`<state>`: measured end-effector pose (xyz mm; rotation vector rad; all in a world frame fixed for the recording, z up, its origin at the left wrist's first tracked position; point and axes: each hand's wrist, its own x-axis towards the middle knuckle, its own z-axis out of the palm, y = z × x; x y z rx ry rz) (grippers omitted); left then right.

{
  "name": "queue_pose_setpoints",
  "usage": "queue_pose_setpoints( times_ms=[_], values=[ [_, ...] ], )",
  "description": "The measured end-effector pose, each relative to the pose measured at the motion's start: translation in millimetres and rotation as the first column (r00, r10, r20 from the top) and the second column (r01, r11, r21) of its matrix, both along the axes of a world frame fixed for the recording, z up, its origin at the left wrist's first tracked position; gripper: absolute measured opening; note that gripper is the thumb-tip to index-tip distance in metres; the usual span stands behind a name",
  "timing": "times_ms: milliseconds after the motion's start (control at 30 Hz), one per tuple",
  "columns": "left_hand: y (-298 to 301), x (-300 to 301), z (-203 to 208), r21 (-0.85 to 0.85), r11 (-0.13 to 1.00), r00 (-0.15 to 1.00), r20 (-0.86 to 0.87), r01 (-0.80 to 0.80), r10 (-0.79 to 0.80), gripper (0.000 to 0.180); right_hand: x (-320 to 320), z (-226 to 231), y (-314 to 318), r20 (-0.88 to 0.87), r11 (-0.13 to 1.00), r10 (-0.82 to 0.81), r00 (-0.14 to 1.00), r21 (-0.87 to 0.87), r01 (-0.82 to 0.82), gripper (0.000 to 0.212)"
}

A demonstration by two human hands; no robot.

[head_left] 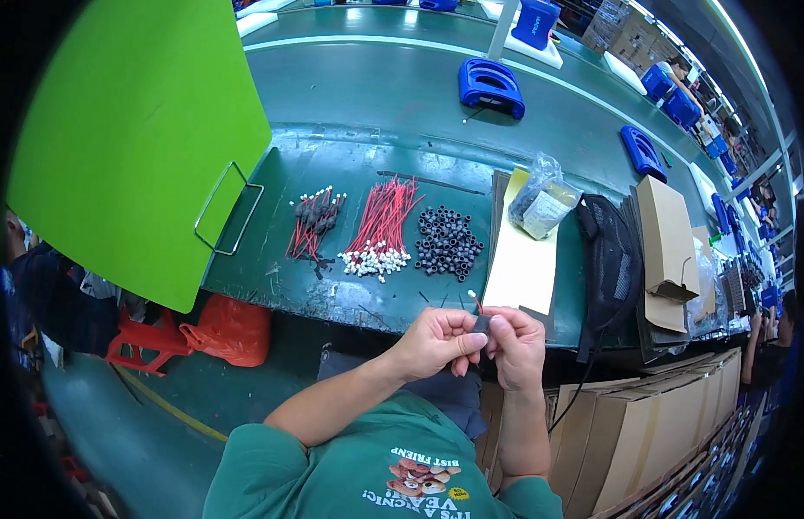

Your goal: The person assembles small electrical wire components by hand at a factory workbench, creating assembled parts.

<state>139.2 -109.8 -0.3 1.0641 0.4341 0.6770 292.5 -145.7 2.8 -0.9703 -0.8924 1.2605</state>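
Observation:
My left hand and my right hand meet at the table's front edge, fingers closed in a pinch. Between them is a small dark grey piece, partly covered by the fingertips. A short red wire with a white connector sticks up from it. Beyond my hands lies a heap of black ring-shaped caps. Left of the caps is a pile of red wires with white connectors at the near end. Farther left, a smaller pile of red wires with dark grey pieces fitted on them lies on the table.
A green board with a metal wire stand rises at the left. On the right are a clear plastic bag on yellow paper, a black mesh pouch and cardboard. Blue casings sit on the line behind.

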Motion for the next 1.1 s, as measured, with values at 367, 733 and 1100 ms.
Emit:
queue_pose_setpoints(
  times_ms=[367,733,1100],
  values=[
    [2.9,-13.6,6.0,0.116,0.993,0.995,-0.095,0.006,0.006,0.027,-9.6,7.9,7.6,-0.042,0.996,0.052,0.998,-0.070,-0.055,0.035],
    [0.3,-41.4,7.8,-0.027,0.999,0.996,-0.082,-0.044,0.042,0.034,-44.9,-12.1,14.6,-0.150,0.989,0.138,0.979,-0.041,-0.145,0.036],
    [23.6,-91.9,30.6,0.225,0.876,0.836,-0.274,-0.426,0.477,0.017,-70.8,-21.0,38.8,-0.428,1.000,-0.020,0.904,-0.028,0.008,0.020]
  ],
)
